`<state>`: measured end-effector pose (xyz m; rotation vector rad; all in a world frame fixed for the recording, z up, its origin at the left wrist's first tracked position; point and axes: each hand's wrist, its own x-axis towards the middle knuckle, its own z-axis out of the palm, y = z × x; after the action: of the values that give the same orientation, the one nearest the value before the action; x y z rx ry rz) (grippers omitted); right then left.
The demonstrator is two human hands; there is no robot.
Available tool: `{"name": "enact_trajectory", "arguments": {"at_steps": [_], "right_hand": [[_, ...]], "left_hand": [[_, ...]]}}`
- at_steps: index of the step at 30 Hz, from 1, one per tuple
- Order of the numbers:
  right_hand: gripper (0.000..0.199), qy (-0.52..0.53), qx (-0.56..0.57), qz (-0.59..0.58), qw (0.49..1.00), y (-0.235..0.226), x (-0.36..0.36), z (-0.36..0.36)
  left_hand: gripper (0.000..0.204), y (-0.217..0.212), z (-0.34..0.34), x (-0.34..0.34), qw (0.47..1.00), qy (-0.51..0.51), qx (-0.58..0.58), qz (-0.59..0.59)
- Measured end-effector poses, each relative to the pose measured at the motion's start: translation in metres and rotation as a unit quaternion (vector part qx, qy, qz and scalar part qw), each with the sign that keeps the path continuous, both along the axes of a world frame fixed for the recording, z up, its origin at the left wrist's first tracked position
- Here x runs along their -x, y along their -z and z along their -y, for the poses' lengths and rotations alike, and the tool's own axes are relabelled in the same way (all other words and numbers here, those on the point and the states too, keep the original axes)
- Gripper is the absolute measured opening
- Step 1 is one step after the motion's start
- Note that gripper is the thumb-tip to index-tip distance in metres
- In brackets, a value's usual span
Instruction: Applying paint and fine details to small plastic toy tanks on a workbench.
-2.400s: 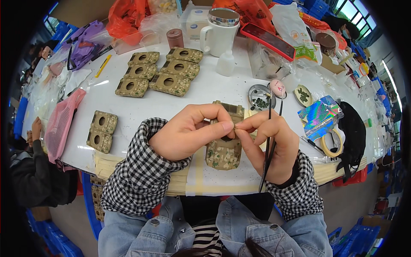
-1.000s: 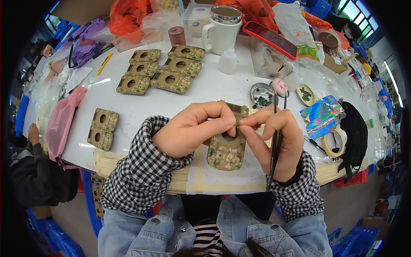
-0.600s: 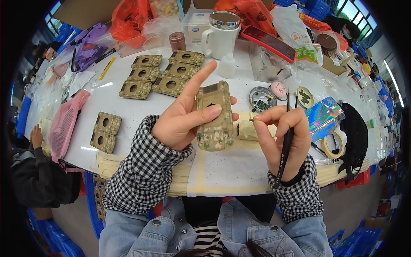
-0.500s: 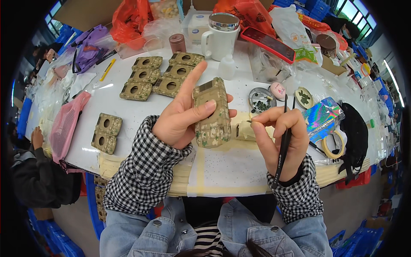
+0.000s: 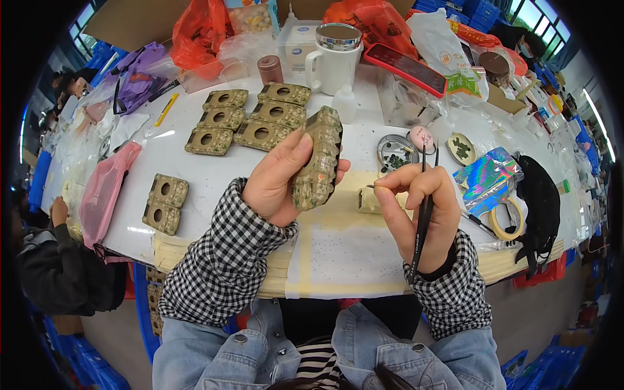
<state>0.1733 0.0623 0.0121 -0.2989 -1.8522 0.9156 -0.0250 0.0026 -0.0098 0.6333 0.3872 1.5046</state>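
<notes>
Six cases [image 5: 250, 120] lie far left on surface [image 5: 214, 175] | two cases [image 5: 161, 203] at near left edge | mug [image 5: 335, 60] behind | dish [image 5: 396, 153] right of centre | tape roll [image 5: 508, 219] far right

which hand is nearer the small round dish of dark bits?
Right. The right hand sits just below the round dish, tweezers pointing up beside it. The left hand is farther left, holding the camouflage case.

Camouflage-patterned block [image 5: 316, 162], oblong with ridged side, held raised above the table in left hand [image 5: 281, 183], tilted edge-on, near centre. Thin black tweezers [image 5: 422, 211] held upright in right hand [image 5: 416, 208], just right of block.
</notes>
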Motion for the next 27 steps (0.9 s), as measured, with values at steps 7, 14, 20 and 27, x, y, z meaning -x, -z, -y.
{"name": "enact_trajectory", "arguments": {"at_steps": [7,14,20,27], "right_hand": [[0.025,-0.002,0.002,0.001,1.000,0.0011,-0.0003,0.0005],[0.025,0.001,-0.002,0.003,1.000,0.0002,-0.0005,0.0009],[0.025,-0.002,-0.001,0.000,1.000,0.0017,-0.0001,0.0012],[0.025,-0.006,0.001,-0.002,1.000,0.0023,-0.0007,0.0006]], "left_hand": [[0.043,-0.0033,0.0013,-0.0029,1.000,0.004,0.021,0.001],[0.053,-0.0075,-0.0005,-0.0055,0.999,0.014,0.040,-0.035],[0.054,-0.0070,-0.0011,-0.0059,0.998,0.020,0.038,-0.036],[0.053,-0.0051,-0.0023,-0.0052,0.998,0.031,0.043,-0.025]]}}
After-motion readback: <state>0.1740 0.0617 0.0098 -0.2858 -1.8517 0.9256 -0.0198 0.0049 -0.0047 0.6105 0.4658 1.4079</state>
